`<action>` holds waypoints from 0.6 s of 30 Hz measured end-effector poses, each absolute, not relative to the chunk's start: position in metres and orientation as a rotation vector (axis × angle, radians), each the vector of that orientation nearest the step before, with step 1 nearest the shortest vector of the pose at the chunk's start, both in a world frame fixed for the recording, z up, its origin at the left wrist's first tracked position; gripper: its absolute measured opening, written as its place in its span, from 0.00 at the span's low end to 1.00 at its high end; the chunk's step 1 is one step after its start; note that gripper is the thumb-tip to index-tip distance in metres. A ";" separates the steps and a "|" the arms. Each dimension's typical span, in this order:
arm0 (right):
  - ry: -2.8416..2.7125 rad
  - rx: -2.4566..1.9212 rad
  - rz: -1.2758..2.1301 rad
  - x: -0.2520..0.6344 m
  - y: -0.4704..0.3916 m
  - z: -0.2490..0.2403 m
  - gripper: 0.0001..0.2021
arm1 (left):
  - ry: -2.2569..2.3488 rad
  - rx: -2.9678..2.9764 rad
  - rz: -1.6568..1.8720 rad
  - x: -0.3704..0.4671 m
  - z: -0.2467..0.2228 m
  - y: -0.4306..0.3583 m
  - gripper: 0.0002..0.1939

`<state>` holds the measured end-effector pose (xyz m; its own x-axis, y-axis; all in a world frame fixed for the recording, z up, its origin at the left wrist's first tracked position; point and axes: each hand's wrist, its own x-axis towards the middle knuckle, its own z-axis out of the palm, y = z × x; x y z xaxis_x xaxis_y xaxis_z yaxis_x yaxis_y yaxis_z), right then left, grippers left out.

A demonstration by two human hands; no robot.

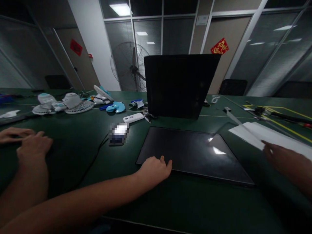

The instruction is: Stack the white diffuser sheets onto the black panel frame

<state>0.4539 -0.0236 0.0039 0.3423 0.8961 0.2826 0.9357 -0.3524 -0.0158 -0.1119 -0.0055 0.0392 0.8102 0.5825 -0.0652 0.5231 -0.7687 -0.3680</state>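
Note:
A glossy black screen panel (pixel 187 149) lies flat on the dark green table, with ceiling light reflected in its right part. My left hand (pixel 156 169) grips its near left edge, fingers bent; what lies beneath the palm is hidden. On the right, my right hand (pixel 287 162) pinches one end of a thin pale strip (pixel 240 123). The strip stretches away from me, over white paper (pixel 273 135), and has a small block at its far end. Behind the panel stands a large black upright board (pixel 180 86).
At left, another person's hands (pixel 34 143) rest over the table. Small white fans (pixel 75 102), a light blue fan blade (pixel 115 107), a white oblong device (pixel 133 117) and a blurred-out phone-like object (pixel 118 134) with a cable lie nearby. Yellow lines (pixel 290 123) mark the right side.

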 end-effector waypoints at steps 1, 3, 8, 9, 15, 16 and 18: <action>-1.768 -2.419 -0.322 0.424 -0.022 0.010 0.35 | -0.835 -2.702 0.250 -0.109 0.046 -0.001 0.30; -2.064 -2.157 -0.256 0.363 -0.017 0.018 0.30 | -0.833 -2.740 0.199 -0.106 0.053 0.007 0.28; -2.474 -1.611 -0.007 0.246 0.004 0.016 0.26 | -0.625 -2.685 -0.293 -0.110 0.032 0.019 0.19; -2.531 -1.547 0.000 0.230 0.009 0.015 0.25 | -0.542 -2.645 -0.429 -0.112 0.026 0.020 0.18; -2.650 -1.357 -0.123 0.186 0.021 0.022 0.22 | -0.405 -2.533 -0.642 -0.119 0.016 0.025 0.24; -2.669 -1.351 -0.120 0.185 0.020 0.024 0.22 | -0.462 -2.558 -0.613 -0.119 0.016 0.026 0.24; -2.705 -1.338 -0.079 0.185 0.014 0.026 0.22 | -0.576 -2.629 -0.559 -0.119 0.016 0.030 0.23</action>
